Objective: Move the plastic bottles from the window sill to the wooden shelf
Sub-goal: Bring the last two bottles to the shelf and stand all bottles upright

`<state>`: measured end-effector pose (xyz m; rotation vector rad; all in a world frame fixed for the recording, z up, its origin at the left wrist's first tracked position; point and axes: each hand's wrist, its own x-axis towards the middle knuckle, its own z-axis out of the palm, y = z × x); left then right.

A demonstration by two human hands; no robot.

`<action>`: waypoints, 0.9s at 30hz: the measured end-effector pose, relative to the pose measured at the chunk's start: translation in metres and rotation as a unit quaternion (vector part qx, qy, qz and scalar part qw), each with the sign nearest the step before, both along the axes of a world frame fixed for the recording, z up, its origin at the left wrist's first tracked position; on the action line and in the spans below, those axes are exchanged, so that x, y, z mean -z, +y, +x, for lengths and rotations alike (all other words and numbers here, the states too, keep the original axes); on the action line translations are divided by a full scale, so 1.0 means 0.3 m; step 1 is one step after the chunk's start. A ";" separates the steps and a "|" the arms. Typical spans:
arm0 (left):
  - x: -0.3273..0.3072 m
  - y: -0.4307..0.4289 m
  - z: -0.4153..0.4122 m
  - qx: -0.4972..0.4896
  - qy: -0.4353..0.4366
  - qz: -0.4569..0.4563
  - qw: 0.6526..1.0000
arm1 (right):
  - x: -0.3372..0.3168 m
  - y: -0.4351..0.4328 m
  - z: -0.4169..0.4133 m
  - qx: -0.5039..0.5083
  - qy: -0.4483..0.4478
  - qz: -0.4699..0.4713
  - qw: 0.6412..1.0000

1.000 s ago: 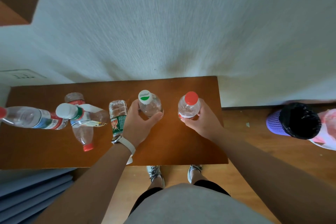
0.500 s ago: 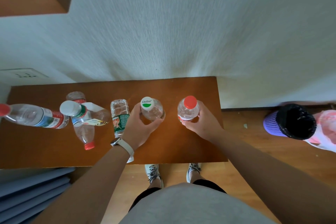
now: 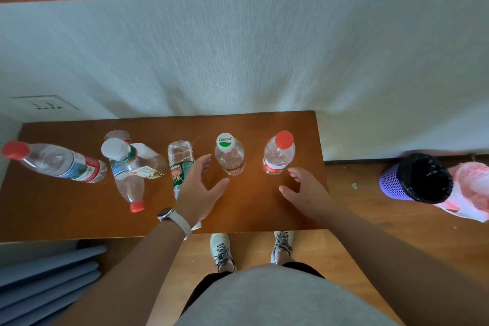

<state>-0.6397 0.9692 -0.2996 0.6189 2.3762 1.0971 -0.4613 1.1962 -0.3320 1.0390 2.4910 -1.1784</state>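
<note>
so the two bottles that matter are both standing upright on the wooden shelf (image 3: 264, 209), long axis vertical, caps pointing up at the camera. the white-capped bottle (image 3: 229, 153) has a green mark on its cap, and the red-capped bottle (image 3: 278, 153) sits just to its right, near the shelf's right edge. they're close together but not touching.

the difference from half a second ago: both hands were wrapped around those bottles then, and now they've let go and backed off toward the body. the bottles stayed put where they were set.

left hand (image 3: 197, 189) is open, fingers spread and slightly curled, thumb pointing at the white-capped bottle, holding nothing. there's a white watch (image 3: 173, 219) on that wrist. right hand (image 3: 304, 190) is also open and empty, palm down, fingers fanned out just below the red-capped bottle, not touching it.

further left on the shelf there's a pile of other bottles (image 3: 127, 167), some lying on their sides with caps pointing different ways. a purple bin (image 3: 391, 182) with a black liner sits on the floor to the right.
</note>
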 end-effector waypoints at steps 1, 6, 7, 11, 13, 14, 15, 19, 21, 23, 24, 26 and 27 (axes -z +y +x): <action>0.002 -0.027 0.003 -0.007 0.008 -0.010 1.000 | 0.003 -0.019 0.008 -0.011 -0.004 0.003 1.000; -0.011 -0.179 0.004 -0.032 0.027 -0.045 0.998 | 0.010 -0.141 -0.005 -0.081 -0.012 -0.006 0.997; -0.017 -0.214 -0.002 -0.023 0.043 -0.056 0.997 | 0.009 -0.165 -0.016 -0.096 -0.008 -0.012 0.995; -0.042 -0.370 -0.042 0.000 0.093 -0.098 0.991 | -0.007 -0.253 -0.078 -0.163 0.036 -0.002 0.986; -0.046 -0.448 -0.068 -0.019 0.102 -0.129 0.986 | -0.015 -0.293 -0.114 -0.198 0.067 0.011 0.978; -0.047 -0.483 -0.083 -0.026 0.105 -0.142 0.984 | -0.019 -0.312 -0.134 -0.214 0.078 0.016 0.974; -0.047 -0.513 -0.101 -0.029 0.110 -0.150 0.982 | -0.024 -0.329 -0.153 -0.228 0.088 0.020 0.969; -0.051 -0.618 -0.196 -0.014 0.163 -0.177 0.970 | -0.050 -0.402 -0.263 -0.285 0.130 0.068 0.947; -0.049 -0.657 -0.249 0.027 0.186 -0.203 0.961 | -0.064 -0.431 -0.318 -0.324 0.149 0.108 0.928; -0.045 -0.681 -0.298 0.077 0.196 -0.227 0.951 | -0.072 -0.449 -0.364 -0.367 0.164 0.144 0.904; -0.044 -0.689 -0.319 0.100 0.205 -0.236 0.945 | -0.074 -0.455 -0.385 -0.387 0.170 0.162 0.892; -0.041 -0.693 -0.352 0.145 0.229 -0.250 0.929 | -0.077 -0.464 -0.425 -0.423 0.168 0.201 0.867; -0.041 -0.691 -0.367 0.170 0.242 -0.256 0.920 | -0.078 -0.468 -0.442 -0.441 0.163 0.219 0.855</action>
